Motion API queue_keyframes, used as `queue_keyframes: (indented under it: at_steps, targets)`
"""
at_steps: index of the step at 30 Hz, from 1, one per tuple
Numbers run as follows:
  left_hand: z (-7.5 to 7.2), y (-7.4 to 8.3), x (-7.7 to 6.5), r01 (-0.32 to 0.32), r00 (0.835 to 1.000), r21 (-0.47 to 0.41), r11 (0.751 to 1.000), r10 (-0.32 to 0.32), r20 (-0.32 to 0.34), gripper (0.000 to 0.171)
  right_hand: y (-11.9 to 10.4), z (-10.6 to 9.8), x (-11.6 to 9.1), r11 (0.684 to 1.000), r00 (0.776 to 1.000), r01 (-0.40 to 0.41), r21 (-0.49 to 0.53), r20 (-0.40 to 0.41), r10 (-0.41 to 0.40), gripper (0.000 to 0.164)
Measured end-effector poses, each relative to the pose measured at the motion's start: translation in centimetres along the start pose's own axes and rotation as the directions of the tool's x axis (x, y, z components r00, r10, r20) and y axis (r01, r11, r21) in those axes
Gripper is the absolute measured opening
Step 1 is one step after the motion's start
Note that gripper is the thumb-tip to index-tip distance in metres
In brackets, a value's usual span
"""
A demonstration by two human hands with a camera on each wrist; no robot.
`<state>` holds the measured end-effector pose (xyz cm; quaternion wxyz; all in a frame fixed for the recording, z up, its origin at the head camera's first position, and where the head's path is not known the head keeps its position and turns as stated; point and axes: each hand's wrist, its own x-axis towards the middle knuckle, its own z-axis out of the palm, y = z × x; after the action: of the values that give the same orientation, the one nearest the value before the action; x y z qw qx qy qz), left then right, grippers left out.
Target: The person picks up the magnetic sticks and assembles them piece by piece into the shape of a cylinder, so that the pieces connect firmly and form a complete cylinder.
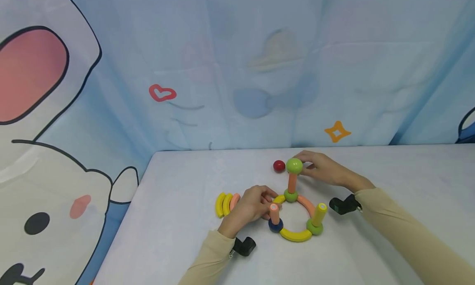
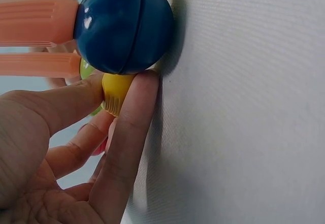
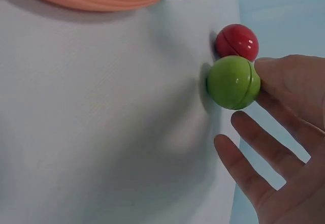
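Observation:
My left hand [image 1: 255,201] pinches a yellow curved piece [image 2: 116,93] between thumb and finger, right beside a blue ball [image 2: 124,28] that carries an upright orange stick [image 1: 274,214]. This curve belongs to a ring of curved pieces and balls lying on the table. At the far side, thumb and fingertips of my right hand [image 1: 322,168] grip a green ball [image 3: 233,83]; the other fingers are spread. In the head view that ball overlaps the top of another upright orange stick [image 1: 292,183]. A red ball [image 1: 279,166] lies close by on its left.
The ring's near side has a yellow curve [image 1: 295,235], ending at a green ball [image 1: 314,227] with a yellow stick [image 1: 319,214]. An orange curve [image 1: 306,205] forms its right side. Loose yellow and orange curves [image 1: 226,204] lie left of my left hand. A curtain [image 1: 237,128] hangs behind the table.

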<state>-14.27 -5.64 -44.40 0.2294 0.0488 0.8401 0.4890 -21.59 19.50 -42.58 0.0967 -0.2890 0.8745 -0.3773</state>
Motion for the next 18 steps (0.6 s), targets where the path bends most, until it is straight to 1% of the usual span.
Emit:
queue_keyframes:
  at_steps: [5,8,12,15,18]
  targets:
    - [0.1,0.1,-0.1,-0.008,1.000,-0.003,1.000,0.008,-0.003,0.026,0.2,0.0,-0.8,0.999,1.000,-0.023,-0.047,0.006,0.023,0.023]
    - [0.1,0.0,-0.1,-0.011,1.000,0.002,1.000,0.011,-0.008,0.026,0.3,-0.1,-1.6,0.998,0.999,-0.042,-0.047,0.022,0.043,0.024]
    - [0.1,0.0,-0.1,-0.004,1.000,-0.016,1.000,0.003,-0.013,0.025,0.6,-0.4,-3.0,0.996,0.998,-0.065,-0.065,0.016,0.066,0.028]
    - [0.2,-0.1,-0.2,0.001,1.000,-0.030,1.000,-0.002,-0.012,0.024,1.1,-0.7,-4.4,0.991,0.997,-0.083,-0.109,-0.014,0.082,0.029]
    - [0.2,0.0,-0.2,0.002,1.000,-0.028,1.000,-0.002,-0.010,0.024,1.6,-1.1,-5.9,0.984,0.993,-0.103,-0.143,-0.070,0.094,0.028]
